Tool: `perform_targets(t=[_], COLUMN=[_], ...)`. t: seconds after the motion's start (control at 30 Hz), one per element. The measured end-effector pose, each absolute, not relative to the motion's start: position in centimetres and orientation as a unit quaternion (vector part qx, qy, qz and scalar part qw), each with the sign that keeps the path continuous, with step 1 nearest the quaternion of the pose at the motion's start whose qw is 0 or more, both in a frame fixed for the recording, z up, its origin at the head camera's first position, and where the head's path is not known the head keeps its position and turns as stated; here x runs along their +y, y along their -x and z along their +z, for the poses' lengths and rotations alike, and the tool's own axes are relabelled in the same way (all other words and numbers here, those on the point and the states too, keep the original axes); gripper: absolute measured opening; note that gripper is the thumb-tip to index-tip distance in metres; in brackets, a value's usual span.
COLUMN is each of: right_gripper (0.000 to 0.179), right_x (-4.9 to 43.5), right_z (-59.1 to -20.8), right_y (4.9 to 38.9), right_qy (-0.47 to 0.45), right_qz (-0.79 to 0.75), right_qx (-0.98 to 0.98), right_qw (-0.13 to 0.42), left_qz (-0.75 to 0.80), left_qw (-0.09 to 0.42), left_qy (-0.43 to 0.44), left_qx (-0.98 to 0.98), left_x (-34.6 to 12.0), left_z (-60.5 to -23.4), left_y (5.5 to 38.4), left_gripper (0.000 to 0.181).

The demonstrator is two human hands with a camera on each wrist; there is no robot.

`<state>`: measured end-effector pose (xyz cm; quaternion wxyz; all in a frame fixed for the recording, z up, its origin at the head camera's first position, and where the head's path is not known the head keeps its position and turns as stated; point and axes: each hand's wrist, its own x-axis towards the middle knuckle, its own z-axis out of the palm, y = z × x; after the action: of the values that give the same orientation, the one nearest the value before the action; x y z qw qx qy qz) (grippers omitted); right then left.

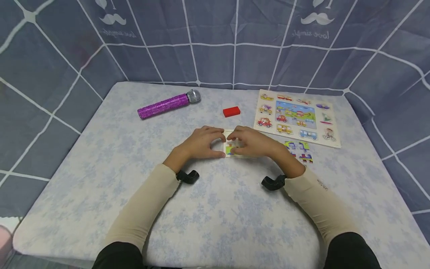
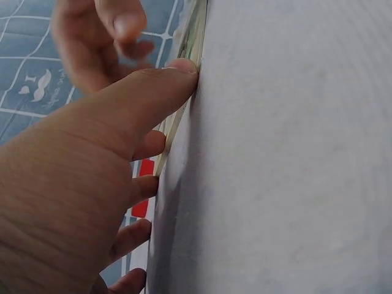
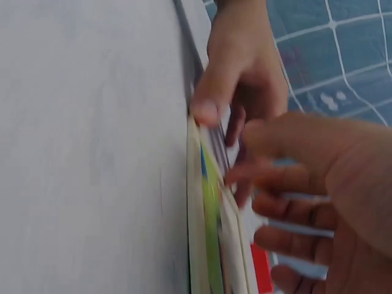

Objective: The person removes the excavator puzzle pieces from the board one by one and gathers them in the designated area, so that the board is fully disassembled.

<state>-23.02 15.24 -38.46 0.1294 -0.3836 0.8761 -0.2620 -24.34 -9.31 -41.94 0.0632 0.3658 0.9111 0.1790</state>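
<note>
A small flat puzzle board with a light wooden rim and a green, yellow and blue picture lies on the table between the hands. My left hand holds its left end, with the thumb at the near corner and the fingers along the side in the left wrist view. Over the board's right part hovers my right hand, fingers loosely bent and hiding much of the picture. Nothing shows between its thumb and fingers in the right wrist view. Colourful puzzle pieces lie beside the right wrist, partly covered by the forearm.
A red block sits just beyond the hands. At the back left lies a purple glittery microphone. A larger wooden vehicle puzzle occupies the back right. Patterned blue-grey curtains stand behind the table.
</note>
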Motion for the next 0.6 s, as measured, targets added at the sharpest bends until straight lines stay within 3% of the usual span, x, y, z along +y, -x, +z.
perform_targets(t=[0.6], right_gripper=[0.031], right_x=[13.5], right_z=[-39.5], right_y=[23.1], right_qy=[0.312], right_qz=[-0.241], right_qx=[0.903], right_qw=[0.168], left_qz=[0.182], left_qw=[0.064], left_qy=[-0.362], left_qx=[0.912], left_x=[-9.4], left_z=[-42.0], left_y=[24.4], left_gripper=[0.048])
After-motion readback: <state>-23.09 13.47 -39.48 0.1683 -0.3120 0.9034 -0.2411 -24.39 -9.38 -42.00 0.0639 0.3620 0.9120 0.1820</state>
